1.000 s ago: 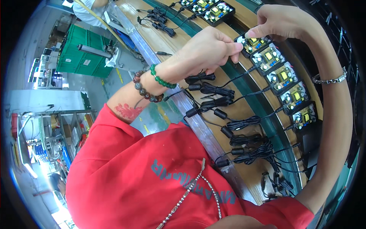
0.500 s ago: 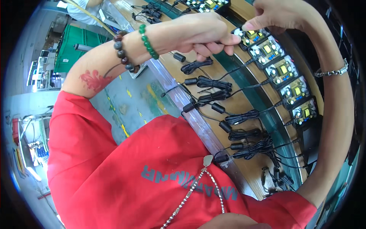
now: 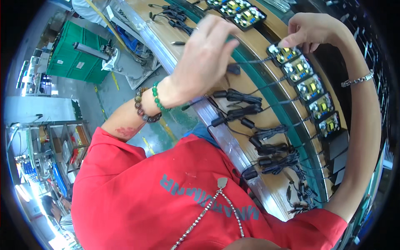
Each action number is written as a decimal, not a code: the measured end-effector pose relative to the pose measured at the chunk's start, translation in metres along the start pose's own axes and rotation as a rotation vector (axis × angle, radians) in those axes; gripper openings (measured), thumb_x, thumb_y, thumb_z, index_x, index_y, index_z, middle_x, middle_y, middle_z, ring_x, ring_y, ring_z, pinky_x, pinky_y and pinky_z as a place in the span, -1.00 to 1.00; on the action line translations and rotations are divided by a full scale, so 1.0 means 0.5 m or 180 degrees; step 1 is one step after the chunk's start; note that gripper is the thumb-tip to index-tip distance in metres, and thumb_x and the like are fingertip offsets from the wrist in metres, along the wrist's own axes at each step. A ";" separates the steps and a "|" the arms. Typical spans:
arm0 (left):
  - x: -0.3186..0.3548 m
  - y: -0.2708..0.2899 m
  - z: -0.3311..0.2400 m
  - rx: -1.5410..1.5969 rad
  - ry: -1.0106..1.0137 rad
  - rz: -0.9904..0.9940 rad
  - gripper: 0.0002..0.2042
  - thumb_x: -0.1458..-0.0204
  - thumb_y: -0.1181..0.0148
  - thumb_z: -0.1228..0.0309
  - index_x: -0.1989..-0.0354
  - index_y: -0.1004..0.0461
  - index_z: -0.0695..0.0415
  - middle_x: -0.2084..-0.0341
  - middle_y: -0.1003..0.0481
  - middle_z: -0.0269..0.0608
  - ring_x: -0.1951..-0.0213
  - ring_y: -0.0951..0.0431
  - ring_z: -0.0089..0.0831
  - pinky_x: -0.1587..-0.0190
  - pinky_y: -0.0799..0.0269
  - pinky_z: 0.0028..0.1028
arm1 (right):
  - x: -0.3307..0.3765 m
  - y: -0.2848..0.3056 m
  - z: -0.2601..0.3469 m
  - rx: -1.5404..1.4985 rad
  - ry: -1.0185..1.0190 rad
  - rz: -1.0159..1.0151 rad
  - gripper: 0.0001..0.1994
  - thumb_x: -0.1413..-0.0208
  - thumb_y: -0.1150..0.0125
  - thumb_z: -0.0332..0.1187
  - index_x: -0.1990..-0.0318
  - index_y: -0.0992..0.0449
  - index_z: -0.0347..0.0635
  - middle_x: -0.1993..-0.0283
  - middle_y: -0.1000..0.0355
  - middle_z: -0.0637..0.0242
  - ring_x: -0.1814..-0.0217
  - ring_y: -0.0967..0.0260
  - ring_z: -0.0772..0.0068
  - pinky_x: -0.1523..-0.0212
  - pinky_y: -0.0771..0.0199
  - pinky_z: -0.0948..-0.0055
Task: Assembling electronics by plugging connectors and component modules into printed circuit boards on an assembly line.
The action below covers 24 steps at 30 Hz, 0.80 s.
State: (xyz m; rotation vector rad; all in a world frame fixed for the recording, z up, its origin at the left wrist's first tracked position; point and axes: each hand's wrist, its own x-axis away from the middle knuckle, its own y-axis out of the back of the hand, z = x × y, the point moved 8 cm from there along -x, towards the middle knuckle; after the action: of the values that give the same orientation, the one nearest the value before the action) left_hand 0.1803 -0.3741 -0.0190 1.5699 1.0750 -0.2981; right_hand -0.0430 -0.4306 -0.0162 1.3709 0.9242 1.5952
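My left hand (image 3: 204,58), somewhat blurred, hovers over the near side of the bench with its thumb apart and fingers loosely stretched. It holds nothing that I can see. Partly behind it is the dark plug end (image 3: 233,68) of a cable. My right hand (image 3: 306,34) pinches the far end of an open power adapter (image 3: 285,54), thumb on top; its other fingers are partly hidden behind the case. This adapter heads a row of similar ones (image 3: 311,88), their circuit boards exposed in black cases. Coiled black cables (image 3: 246,111) run from them toward me.
A green conveyor strip (image 3: 266,75) runs along the wooden bench between metal rails. More open adapters (image 3: 248,17) lie at the far end, with cable bundles (image 3: 173,14) beside them. A clear plastic edge (image 3: 225,139) borders my side. Green crates (image 3: 77,54) stand on the floor at left.
My left hand has let go of the adapter's near end and drawn back toward me, fingers loosening. My right hand stays on the adapter. The view has shifted slightly.
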 end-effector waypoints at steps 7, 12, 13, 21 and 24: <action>0.016 -0.035 0.176 -0.0029 0.0845 -0.0042 -0.75 -0.17 -0.25 0.39 0.12 -0.47 0.34 0.47 -0.54 0.00 0.36 -0.58 -0.01 0.24 -0.50 -0.19 | -0.134 0.008 0.067 -0.0826 0.0682 -0.0800 -0.25 0.03 -0.38 0.36 0.28 -0.61 -0.36 0.59 -0.44 0.26 0.60 -0.46 0.44 0.51 -0.48 0.58; 0.014 -0.081 0.201 0.1238 0.2000 0.0935 -0.77 -0.22 -0.23 0.38 0.20 -0.53 0.38 0.53 -0.52 -0.12 0.47 -0.59 -0.24 0.36 -0.48 -0.27 | -0.128 -0.005 0.057 -0.0815 0.0720 -0.0963 -0.27 0.06 -0.41 0.35 0.30 -0.57 -0.33 0.58 -0.41 0.28 0.57 -0.46 0.45 0.54 -0.42 0.55; 0.022 -0.092 0.196 0.1865 0.2238 0.1116 -0.76 -0.26 -0.20 0.36 0.18 -0.54 0.36 0.55 -0.48 -0.22 0.50 -0.53 -0.36 0.38 -0.45 -0.35 | -0.116 -0.003 0.058 -0.0700 0.0654 -0.0843 -0.27 0.07 -0.42 0.35 0.30 -0.56 -0.33 0.58 -0.40 0.29 0.56 -0.46 0.46 0.55 -0.41 0.56; 0.029 -0.144 0.141 0.4096 0.3132 0.1804 -0.74 -0.36 -0.12 0.30 0.16 -0.55 0.31 0.62 -0.36 -0.45 0.62 -0.32 -0.67 0.48 -0.34 -0.55 | -0.071 -0.015 0.034 -0.0820 0.0347 -0.0419 -0.29 0.09 -0.45 0.32 0.29 -0.51 -0.30 0.56 -0.34 0.35 0.51 -0.42 0.49 0.53 -0.38 0.54; 0.028 -0.157 0.119 0.4273 0.3253 0.1939 -0.72 -0.37 -0.10 0.28 0.20 -0.55 0.28 0.63 -0.34 -0.46 0.65 -0.26 -0.69 0.52 -0.31 -0.55 | -0.071 -0.027 0.026 -0.0820 0.0272 -0.0253 -0.34 0.05 -0.46 0.27 0.32 -0.45 -0.24 0.51 -0.31 0.40 0.47 -0.36 0.53 0.46 -0.40 0.54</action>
State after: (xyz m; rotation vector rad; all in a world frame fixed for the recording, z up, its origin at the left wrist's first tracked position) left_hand 0.1494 -0.4256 -0.0984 3.3768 1.0474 0.3711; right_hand -0.0259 -0.4578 -0.0405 1.0827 0.7816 1.6582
